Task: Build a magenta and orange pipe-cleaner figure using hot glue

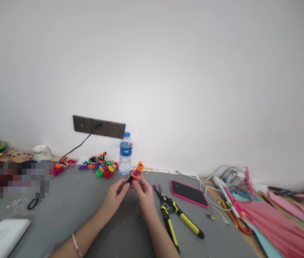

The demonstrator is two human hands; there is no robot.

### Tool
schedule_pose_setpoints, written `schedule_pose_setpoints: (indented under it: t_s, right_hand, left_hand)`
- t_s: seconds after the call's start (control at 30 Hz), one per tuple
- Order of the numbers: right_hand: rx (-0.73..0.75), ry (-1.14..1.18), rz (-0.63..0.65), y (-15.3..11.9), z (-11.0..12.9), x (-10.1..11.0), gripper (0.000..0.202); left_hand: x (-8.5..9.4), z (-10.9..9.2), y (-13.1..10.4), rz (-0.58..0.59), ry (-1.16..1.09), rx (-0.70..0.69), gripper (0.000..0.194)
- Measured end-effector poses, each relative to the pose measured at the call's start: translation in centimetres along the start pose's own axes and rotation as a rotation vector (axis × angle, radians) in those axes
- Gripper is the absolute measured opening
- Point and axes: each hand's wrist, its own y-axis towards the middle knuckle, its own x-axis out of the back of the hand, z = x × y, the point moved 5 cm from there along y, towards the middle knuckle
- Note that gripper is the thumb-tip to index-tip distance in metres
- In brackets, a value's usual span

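Between my two hands is a small pipe-cleaner figure [136, 173], orange at the top, magenta in the middle and black at its lower end. My left hand [116, 195] pinches the black lower part with thumb and fingers. On the other side, my right hand [144, 193] grips the magenta part. The figure tilts up to the right, above the grey table mat [125, 229]. Just right of my right hand lie wire strippers [172, 211] with yellow and black handles, their jaws apart. Behind the figure stands a water bottle [126, 154] with a blue cap.
Several colourful pipe-cleaner figures [108, 169] lie left of the bottle. A pink-edged phone [189, 193] and a white cable [216, 206] are at right, beside pink scissors [242, 211] and pink sheets [278, 222]. A white box [5, 236] sits front left.
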Motion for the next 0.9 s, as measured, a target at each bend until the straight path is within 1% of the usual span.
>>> schedule_pose_setpoints:
  t_s: [0.13,0.4,0.9]
  right_hand:
    - [-0.013,0.006,-0.009,0.00,-0.22,0.11,0.025]
    - [-0.002,-0.016,-0.003,0.01,0.04,-0.07,0.028]
    - [-0.002,-0.020,-0.028,-0.08,-0.06,0.12,0.029]
  left_hand:
    - [0.16,-0.19,-0.08,-0.022,0.053,-0.048,0.027]
    - [0.30,-0.28,-0.05,-0.023,0.106,-0.075,0.027]
    - [0.25,-0.33,-0.19,-0.040,0.137,-0.078,0.031]
